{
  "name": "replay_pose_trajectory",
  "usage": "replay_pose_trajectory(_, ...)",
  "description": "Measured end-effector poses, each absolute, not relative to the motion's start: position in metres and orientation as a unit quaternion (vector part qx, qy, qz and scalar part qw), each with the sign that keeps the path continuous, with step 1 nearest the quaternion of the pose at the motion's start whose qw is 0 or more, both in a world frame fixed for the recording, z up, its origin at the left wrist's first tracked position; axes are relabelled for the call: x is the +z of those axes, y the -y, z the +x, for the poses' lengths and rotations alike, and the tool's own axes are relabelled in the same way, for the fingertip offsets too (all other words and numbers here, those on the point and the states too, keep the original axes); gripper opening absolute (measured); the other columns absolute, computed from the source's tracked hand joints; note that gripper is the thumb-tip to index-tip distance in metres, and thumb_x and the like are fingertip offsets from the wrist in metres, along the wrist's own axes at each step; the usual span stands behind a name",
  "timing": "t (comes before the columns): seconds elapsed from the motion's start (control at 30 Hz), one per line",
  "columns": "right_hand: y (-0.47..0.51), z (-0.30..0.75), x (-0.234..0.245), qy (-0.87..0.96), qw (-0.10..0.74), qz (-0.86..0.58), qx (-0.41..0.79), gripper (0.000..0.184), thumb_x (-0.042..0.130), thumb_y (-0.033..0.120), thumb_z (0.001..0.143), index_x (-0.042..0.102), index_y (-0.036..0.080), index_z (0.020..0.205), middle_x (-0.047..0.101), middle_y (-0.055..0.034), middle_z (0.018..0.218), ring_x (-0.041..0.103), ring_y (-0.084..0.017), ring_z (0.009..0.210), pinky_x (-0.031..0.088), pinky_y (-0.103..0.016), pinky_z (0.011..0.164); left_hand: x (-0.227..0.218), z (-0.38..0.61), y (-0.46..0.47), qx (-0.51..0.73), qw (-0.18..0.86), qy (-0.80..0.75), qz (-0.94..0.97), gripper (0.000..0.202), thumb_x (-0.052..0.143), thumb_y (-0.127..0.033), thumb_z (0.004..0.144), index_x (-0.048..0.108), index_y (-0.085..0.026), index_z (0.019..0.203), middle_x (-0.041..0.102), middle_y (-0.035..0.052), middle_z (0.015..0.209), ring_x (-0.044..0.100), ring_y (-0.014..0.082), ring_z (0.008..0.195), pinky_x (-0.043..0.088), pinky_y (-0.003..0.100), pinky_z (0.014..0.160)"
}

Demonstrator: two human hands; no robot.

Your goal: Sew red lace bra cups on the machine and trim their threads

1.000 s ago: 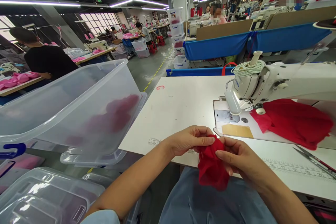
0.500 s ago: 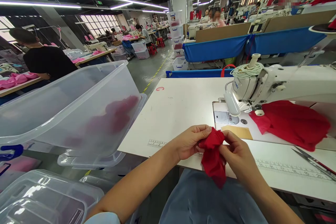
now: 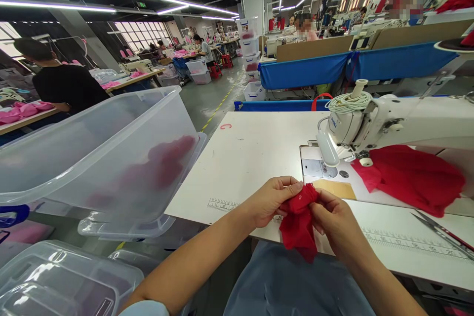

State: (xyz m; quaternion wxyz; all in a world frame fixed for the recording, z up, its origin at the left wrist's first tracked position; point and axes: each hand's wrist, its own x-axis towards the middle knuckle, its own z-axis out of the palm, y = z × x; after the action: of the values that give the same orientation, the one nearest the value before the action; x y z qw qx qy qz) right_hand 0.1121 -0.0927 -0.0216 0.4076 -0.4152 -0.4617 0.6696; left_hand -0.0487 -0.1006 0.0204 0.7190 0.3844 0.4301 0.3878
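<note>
Between my hands hangs a small piece of red fabric (image 3: 299, 229), bunched at its top over the front edge of the sewing table (image 3: 252, 148). My left hand (image 3: 276, 201) pinches its upper left side with thumb and fingers. On the other side, my right hand (image 3: 331, 212) grips the upper right of the same piece. Just beyond my hands is the white sewing machine (image 3: 403, 118), its needle area to the upper right of the fabric. A larger red cloth (image 3: 414, 175) lies under the machine's arm. The fingertips behind the fabric are partly hidden.
Scissors (image 3: 442, 232) lie at the table's right. A large translucent bin (image 3: 111, 158) with reddish contents stands left of the table, above a lidded clear box (image 3: 62, 276). A person in black (image 3: 68, 81) sits at the far left. Blue cloth panels (image 3: 303, 75) hang behind the table.
The fabric's bunched top has turned and shifted slightly right, while its lower end has swung a little left. Both hands keep their hold.
</note>
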Motion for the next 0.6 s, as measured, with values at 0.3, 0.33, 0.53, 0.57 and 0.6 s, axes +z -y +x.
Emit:
replay_pose_trajectory(0.3, 0.094, 0.111, -0.008, 0.42, 0.395, -0.41, 0.707, 0.018, 0.067, 0.027, 0.059, 0.062, 0.019, 0.075, 0.049, 0.0062, 0.041, 0.038, -0.007, 0.038, 0.03, -0.021, 0.041, 0.026, -0.068, 0.086, 0.265, 0.779, -0.406, 0.398, 0.048, 0.092, -0.042, 0.052, 0.063, -0.013, 0.075, 0.056, -0.0039, 0.065, 0.047, 0.0059, 0.058, 0.034, 0.022, 0.058)
replay_pose_trajectory(0.33, 0.094, 0.111, -0.006, 0.414, 0.392, -0.414, 0.709, 0.02, 0.068, 0.028, 0.058, 0.062, 0.018, 0.075, 0.049, 0.0058, 0.04, 0.039, -0.007, 0.038, 0.03, -0.02, 0.042, 0.025, -0.069, 0.085, 0.264, 0.781, -0.407, 0.394, 0.047, 0.093, -0.041, 0.053, 0.063, -0.013, 0.075, 0.057, -0.0036, 0.066, 0.049, 0.0063, 0.059, 0.035, 0.023, 0.059)
replay_pose_trajectory(0.53, 0.089, 0.11, -0.007, 0.371, 0.375, -0.433, 0.731, 0.024, 0.072, 0.029, 0.054, 0.063, 0.018, 0.074, 0.049, 0.0064, 0.041, 0.036, -0.005, 0.037, 0.027, -0.019, 0.04, 0.018, -0.068, 0.08, 0.284, 0.764, -0.393, 0.425, 0.046, 0.086, -0.048, 0.064, 0.059, -0.015, 0.082, 0.054, -0.0055, 0.066, 0.043, 0.0051, 0.055, 0.028, 0.021, 0.052)
replay_pose_trajectory(0.57, 0.089, 0.11, -0.009, 0.368, 0.374, -0.434, 0.733, 0.023, 0.071, 0.029, 0.054, 0.063, 0.018, 0.072, 0.049, 0.0064, 0.042, 0.036, -0.005, 0.037, 0.027, -0.019, 0.04, 0.017, -0.067, 0.079, 0.285, 0.751, -0.399, 0.442, 0.046, 0.084, -0.05, 0.065, 0.059, -0.016, 0.082, 0.053, -0.0056, 0.065, 0.042, 0.0053, 0.055, 0.028, 0.021, 0.052)
replay_pose_trajectory(0.6, 0.089, 0.11, -0.01, 0.366, 0.372, -0.433, 0.735, 0.022, 0.071, 0.028, 0.054, 0.062, 0.018, 0.071, 0.05, 0.0062, 0.043, 0.036, -0.005, 0.037, 0.027, -0.019, 0.039, 0.016, -0.067, 0.079, 0.284, 0.737, -0.405, 0.461, 0.046, 0.082, -0.052, 0.067, 0.058, -0.016, 0.083, 0.053, -0.0057, 0.064, 0.041, 0.0055, 0.055, 0.028, 0.021, 0.052)
